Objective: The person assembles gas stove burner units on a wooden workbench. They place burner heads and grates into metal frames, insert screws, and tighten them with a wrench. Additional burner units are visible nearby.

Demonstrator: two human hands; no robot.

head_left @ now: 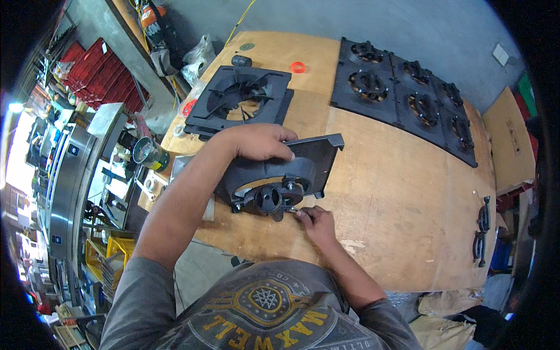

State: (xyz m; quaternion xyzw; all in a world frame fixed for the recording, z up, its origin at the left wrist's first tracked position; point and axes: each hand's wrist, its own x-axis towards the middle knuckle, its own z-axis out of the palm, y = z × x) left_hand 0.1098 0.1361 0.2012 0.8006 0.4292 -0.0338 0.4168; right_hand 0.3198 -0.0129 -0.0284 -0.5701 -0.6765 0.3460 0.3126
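Left fingers atop black plate, right fingers at its underside

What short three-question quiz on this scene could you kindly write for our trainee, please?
1. Multiple choice: which hand grips the upper edge of the plate being worked on? a) left; b) right; c) both
2. True or false: that plate lies flat on the table.
3. Count: how many large round openings show in the black panel at the far right?

Key:
1. a, the left hand.
2. False; it is tilted up.
3. Six.
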